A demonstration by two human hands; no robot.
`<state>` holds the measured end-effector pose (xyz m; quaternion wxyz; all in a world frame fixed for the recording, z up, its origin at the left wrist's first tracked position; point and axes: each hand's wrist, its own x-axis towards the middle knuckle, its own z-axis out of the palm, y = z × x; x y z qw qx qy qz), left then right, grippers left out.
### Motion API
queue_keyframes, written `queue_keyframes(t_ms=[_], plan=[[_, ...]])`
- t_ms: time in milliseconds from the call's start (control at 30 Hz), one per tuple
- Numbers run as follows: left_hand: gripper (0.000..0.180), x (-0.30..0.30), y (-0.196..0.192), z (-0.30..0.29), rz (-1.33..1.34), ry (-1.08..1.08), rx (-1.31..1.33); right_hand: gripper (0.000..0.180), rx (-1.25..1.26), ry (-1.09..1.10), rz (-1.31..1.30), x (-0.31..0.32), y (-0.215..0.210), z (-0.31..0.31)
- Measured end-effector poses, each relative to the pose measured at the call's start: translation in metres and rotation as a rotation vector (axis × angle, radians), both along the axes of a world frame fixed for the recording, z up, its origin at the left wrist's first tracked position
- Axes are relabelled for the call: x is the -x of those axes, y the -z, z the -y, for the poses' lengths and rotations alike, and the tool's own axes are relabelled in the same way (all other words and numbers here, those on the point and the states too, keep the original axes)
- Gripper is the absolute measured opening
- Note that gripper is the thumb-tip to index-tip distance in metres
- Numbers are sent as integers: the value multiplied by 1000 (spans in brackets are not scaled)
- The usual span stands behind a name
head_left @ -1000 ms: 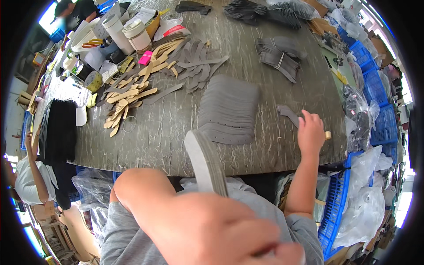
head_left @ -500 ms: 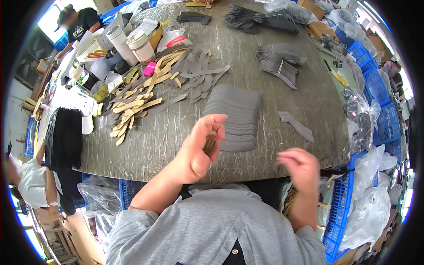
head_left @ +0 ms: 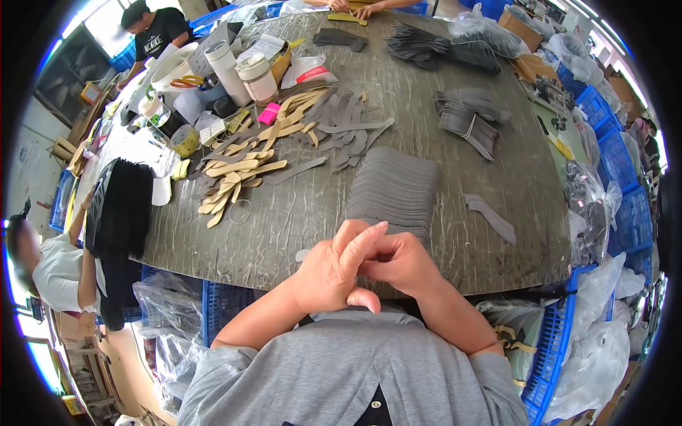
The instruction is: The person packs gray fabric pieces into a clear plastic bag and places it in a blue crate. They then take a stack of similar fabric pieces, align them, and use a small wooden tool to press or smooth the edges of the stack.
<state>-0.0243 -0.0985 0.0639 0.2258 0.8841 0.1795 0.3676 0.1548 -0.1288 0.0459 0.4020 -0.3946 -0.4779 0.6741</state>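
Note:
My left hand [head_left: 334, 268] and my right hand [head_left: 406, 264] meet over the near edge of the table, just in front of a fanned row of overlapping grey curved strips [head_left: 393, 186]. The left fingers are curled, with one finger lying across the right fingertips and the thumb toward me. On the right, the fingers are bent and pressed together against the left hand. Whatever lies between them is hidden. A small pale grey tip [head_left: 302, 255] shows beside my left hand. One loose grey strip [head_left: 491, 217] lies to the right of the row.
Loose grey strips [head_left: 349, 135] and yellowish strips [head_left: 238, 174] are heaped at left, near jars [head_left: 257, 77]. Tied grey bundles [head_left: 469, 124] lie at right, dark ones [head_left: 419, 44] farther back. Blue crates [head_left: 550, 348] flank the table [head_left: 284, 227]. Other people work at left and across.
My right hand has moved left to meet my left hand, whose fingers have closed in. The brownish piece seen in my left palm is now hidden. The whole view has shifted slightly.

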Motion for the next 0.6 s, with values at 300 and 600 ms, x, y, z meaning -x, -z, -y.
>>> queue_keyframes(t_ms=[300, 600], plan=[[66, -4, 3, 7, 16, 27, 255, 10, 144, 35, -319, 3, 23, 12], [24, -4, -28, 3, -226, -24, 235, 10, 258, 206, -487, 2, 17, 24]])
